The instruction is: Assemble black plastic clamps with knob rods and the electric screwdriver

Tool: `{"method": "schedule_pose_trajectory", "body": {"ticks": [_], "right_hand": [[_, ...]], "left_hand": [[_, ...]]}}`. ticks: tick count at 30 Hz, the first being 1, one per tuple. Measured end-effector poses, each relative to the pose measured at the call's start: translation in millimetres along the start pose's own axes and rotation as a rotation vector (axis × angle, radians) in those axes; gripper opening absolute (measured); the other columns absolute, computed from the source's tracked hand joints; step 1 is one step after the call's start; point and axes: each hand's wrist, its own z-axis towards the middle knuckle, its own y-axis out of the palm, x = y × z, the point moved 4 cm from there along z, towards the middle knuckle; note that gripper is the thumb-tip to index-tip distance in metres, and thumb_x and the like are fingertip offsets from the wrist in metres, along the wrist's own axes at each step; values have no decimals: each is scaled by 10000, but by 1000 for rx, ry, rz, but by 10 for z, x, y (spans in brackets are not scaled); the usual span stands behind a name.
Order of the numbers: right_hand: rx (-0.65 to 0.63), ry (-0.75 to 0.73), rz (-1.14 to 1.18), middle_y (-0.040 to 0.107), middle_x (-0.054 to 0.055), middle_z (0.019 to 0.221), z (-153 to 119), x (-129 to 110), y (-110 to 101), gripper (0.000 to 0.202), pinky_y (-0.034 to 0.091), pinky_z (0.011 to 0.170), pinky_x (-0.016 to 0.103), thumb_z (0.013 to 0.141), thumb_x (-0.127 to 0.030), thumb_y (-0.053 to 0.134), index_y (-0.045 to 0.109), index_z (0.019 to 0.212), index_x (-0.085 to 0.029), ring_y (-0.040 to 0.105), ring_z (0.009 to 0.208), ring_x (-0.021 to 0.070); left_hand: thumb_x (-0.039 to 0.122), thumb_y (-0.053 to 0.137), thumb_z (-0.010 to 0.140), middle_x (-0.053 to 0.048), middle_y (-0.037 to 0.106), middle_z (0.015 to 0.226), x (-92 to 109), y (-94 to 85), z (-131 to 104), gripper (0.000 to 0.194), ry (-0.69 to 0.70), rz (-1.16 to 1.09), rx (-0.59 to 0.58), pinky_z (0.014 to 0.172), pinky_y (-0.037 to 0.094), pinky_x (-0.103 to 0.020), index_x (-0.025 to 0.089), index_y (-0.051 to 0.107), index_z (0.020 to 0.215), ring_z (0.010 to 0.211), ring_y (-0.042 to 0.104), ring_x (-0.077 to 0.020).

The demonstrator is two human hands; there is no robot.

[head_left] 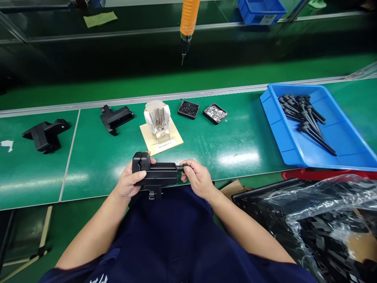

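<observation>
My left hand is wrapped round the jaw end of a black plastic clamp, its thumb lying across the body. At the other end, my right hand pinches the knob of a screw rod that sticks out of the clamp. The clamp lies level above the bench's front edge, with a small bracket hanging below it. Beyond it stands a pale moulded fixture on a yellowish labelled board. Two similar black clamp parts, one nearer and one farther left, rest on the green bench.
An orange electric screwdriver hangs point down over the bench. Small trays hold black screws and silver washers. A blue bin with black threaded rods stands right. Below it, clear plastic wrap covers black parts.
</observation>
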Motion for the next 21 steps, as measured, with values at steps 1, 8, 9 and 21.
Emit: {"method": "schedule_pose_trajectory", "body": {"ticks": [1,8,9,21], "right_hand": [[4,-11,-2,638,3,677,-4,5,3,371,554,594,278,984,-537,464,613,1018,-199,657,583,149],[18,-62,-49,640,-3,652,-17,-32,0,324,535,587,273,988,-473,465,631,1014,-196,652,564,142],[19,-57,-46,637,-5,648,-19,-40,-1,327,531,583,273,987,-477,467,633,1012,-196,649,560,140],[-44,399,477,527,-51,580,95,19,100,609,411,394,224,743,-782,678,563,770,-185,495,422,86]], "left_hand": [[344,873,629,-64,645,1101,3,-4,2,482,4,7,-5,744,614,-287,179,727,1057,905,662,-188],[328,860,657,-64,662,1106,-6,-19,-15,544,-4,-30,-36,735,626,-324,228,702,1168,907,681,-210],[323,859,659,-61,665,1110,-8,-20,-20,553,-7,-35,-39,731,628,-329,236,696,1181,908,685,-212],[392,800,726,-152,590,1392,105,166,-64,781,72,-153,-212,1105,489,-453,216,532,1438,1352,533,-311]]}}
